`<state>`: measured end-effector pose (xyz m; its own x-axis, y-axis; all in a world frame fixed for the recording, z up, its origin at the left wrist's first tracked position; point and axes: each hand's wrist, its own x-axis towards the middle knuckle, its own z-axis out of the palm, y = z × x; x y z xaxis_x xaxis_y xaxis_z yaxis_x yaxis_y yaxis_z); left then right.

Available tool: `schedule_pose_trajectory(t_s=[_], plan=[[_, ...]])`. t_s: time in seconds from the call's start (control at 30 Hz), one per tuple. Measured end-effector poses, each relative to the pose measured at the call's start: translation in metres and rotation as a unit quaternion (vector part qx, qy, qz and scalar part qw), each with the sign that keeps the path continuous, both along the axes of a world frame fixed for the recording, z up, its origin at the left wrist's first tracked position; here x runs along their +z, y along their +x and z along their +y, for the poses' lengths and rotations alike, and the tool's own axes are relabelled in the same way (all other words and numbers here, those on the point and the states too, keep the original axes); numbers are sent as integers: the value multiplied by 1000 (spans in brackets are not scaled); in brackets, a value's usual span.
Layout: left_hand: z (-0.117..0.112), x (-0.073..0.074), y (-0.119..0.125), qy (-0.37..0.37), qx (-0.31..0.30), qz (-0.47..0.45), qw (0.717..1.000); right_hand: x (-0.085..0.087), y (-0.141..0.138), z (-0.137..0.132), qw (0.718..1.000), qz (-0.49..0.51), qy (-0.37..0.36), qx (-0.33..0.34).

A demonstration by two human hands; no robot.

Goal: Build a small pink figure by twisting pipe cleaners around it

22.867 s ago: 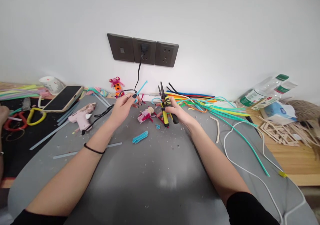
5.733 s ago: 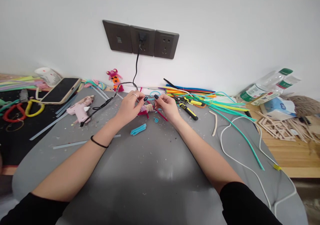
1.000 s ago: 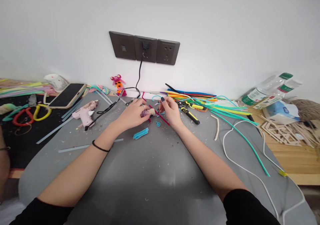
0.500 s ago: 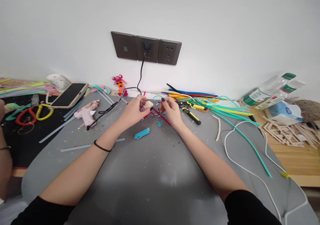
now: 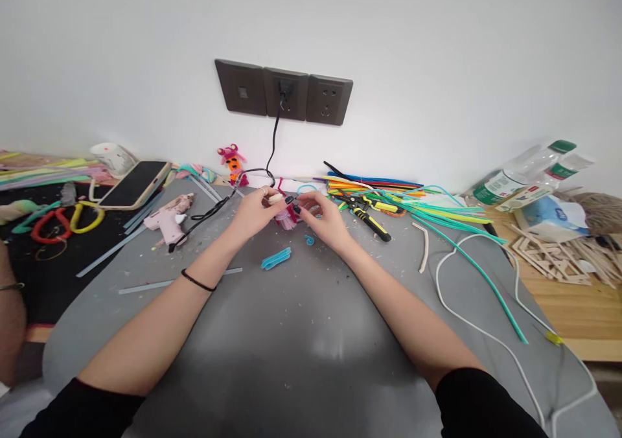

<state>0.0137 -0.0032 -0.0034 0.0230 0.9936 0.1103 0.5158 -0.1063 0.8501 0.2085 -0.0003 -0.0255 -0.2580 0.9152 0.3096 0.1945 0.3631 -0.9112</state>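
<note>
Pink and crimson fuzzy figure (image 5: pixel 287 221)

Far R, a green-capped bottle (image 5: pixel 529 172) and the bottle next to it (image 5: pixel 538 188) carry printed lbls (image 5: pixel 500 188), lettering too small to read. Blue-and-white tissue pk (image 5: pixel 545 223), just nearer, bears a dark-blue logo (image 5: pixel 561 215), also illegible at this res. No brand, no. or sign can be made out.

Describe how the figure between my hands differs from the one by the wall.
The held figure shows pink and dark red; the wall figure shows pink, orange and dark spots. The held figure sits between left hand and right hand, partly covered; the wall figure stands upright, untouched. Both include pink.
</note>
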Motion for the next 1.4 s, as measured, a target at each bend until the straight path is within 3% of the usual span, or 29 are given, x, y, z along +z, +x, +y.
schedule_pose_trajectory(t_s=[0.13,0.23,0.33,0.77,0.93,1.13,1.4], plan=[[1,-1,4,-45,-11,-161,986,0,-2,-3,999,-25,-2,45],[0,0,7,-60,-19,-285,957,-6,-1,3,996,37,-50,58],[0,3,8,-65,-12,-341,938,-11,1,10,990,101,-82,60],[1,-4,10,-44,-63,-269,960,-7,1,9,989,123,-67,53],[-1,-4,12,-23,-51,-254,966,-5,-2,5,985,120,-97,73],[-3,-5,11,6,-70,-211,975,-5,-3,3,990,108,-74,50],[2,-11,8,32,-57,-191,979,-4,-1,4,985,124,-93,74]])
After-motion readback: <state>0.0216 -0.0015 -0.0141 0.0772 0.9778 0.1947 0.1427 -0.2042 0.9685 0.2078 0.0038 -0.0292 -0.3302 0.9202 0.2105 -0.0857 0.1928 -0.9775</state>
